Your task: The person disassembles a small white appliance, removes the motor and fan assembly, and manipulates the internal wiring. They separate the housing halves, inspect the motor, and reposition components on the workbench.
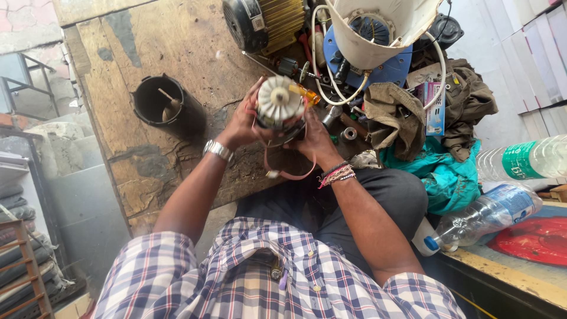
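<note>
Both of my hands hold a small electric motor (280,106) above the wooden bench (153,65). A white finned fan sits on the motor's end facing me, and a pink wire loop hangs below it. My left hand (239,125), with a metal watch at the wrist, grips the motor's left side. My right hand (316,140), with thread bands at the wrist, cups its right and lower side. An amber-handled screwdriver (307,94) lies right beside the motor's upper right.
On the bench are a black round cup (158,101), a black and yellow motor (266,22), a white plastic housing (372,29) on a blue plate, white tubing and loose parts. Brown and teal cloths (437,142) lie right, next to two plastic bottles (490,210).
</note>
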